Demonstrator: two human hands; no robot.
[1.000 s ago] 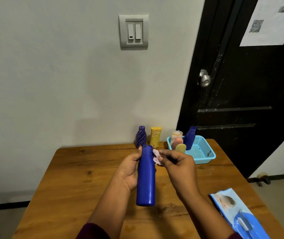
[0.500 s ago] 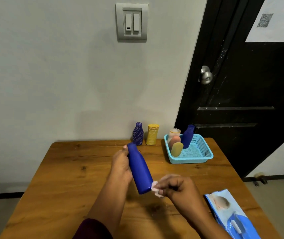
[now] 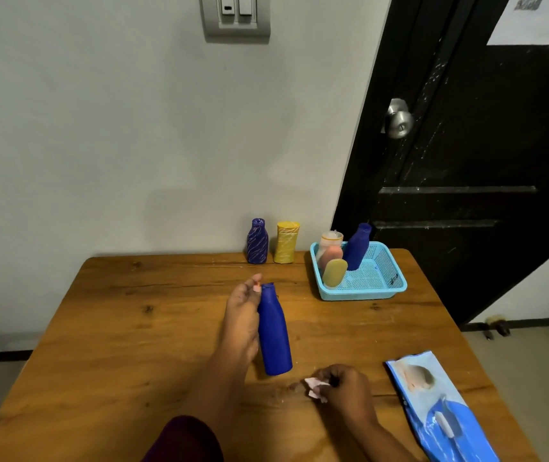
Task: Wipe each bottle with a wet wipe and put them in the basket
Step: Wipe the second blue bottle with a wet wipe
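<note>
My left hand point(image 3: 241, 315) grips a tall plain blue bottle point(image 3: 274, 331), held tilted over the middle of the wooden table point(image 3: 116, 328). Below and to the right of the bottle's base, my right hand point(image 3: 343, 391) pinches a crumpled whitish wet wipe point(image 3: 314, 388), apart from the bottle. A light blue mesh basket point(image 3: 386, 278) at the back right holds a blue bottle point(image 3: 358, 246), a pink bottle point(image 3: 329, 251) and a yellow bottle point(image 3: 334, 273). A blue patterned bottle point(image 3: 257, 241) and a yellow bottle point(image 3: 286, 242) stand against the wall.
A blue pack of wet wipes point(image 3: 439, 408) lies at the table's front right edge. A black door point(image 3: 466, 145) with a metal knob point(image 3: 398, 120) stands behind the basket. A light switch point(image 3: 235, 15) is on the wall above.
My right hand slid the wipe down the bottle from its neck past its base, then came off it. The bottle tilted and dropped lower towards the table.
</note>
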